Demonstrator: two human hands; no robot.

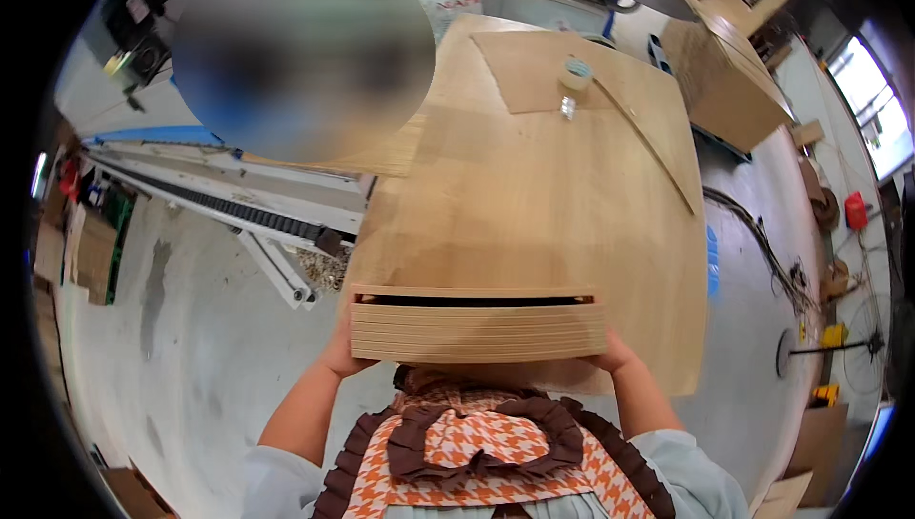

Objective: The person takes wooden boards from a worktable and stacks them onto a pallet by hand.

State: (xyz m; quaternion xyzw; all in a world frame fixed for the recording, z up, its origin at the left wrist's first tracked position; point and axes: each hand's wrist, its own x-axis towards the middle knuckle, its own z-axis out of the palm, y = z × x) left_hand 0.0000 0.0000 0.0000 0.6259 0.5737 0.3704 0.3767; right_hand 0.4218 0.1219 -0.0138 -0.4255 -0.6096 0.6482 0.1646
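Note:
A stack of thin light-wood boards [477,336] is held level in front of my body, over the near edge of the wooden table [534,204]. One board at the far side stands slightly apart from the others, leaving a dark gap. My left hand [344,351] is closed around the stack's left end. At the opposite end, my right hand [614,353] grips it the same way. Most of the fingers on both hands are hidden by the boards.
On the table's far part lie a brown sheet [505,66], a tape roll [576,74] and a thin wooden strip [648,147]. A machine with a dark chain track [257,217] stands left. Large brown boxes [729,81] sit far right. A blurred oval hides the upper left.

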